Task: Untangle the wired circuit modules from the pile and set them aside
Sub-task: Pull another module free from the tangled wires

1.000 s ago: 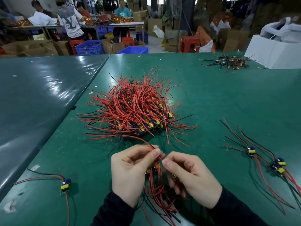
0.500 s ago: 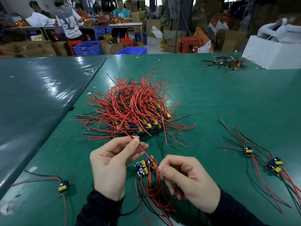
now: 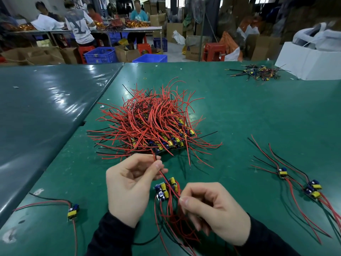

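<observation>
Seen from the head camera, the person's left hand [image 3: 129, 189] pinches a red wire [image 3: 167, 182] between thumb and forefinger, the other fingers curled beneath. That wire runs down and to the right to the right hand [image 3: 212, 211], whose thumb and curled fingers close on it and on a bundle of red and black leads hanging toward the near edge of the green table [image 3: 249, 111]. Between the two hands, a small cluster of modules [image 3: 166, 189] with yellow and blue parts lies among these leads. Just beyond the hands sits the large pile [image 3: 147, 126] of tangled red and black wires, with more yellow and blue modules showing along its near right side. To the right, well apart from the pile, three separated modules [image 3: 302, 183] lie with their leads spread out. At the near left a single module [image 3: 73, 211] rests alone. A smaller heap of wired parts [image 3: 256, 72] lies at the far right, beside a white box [image 3: 310, 61].
</observation>
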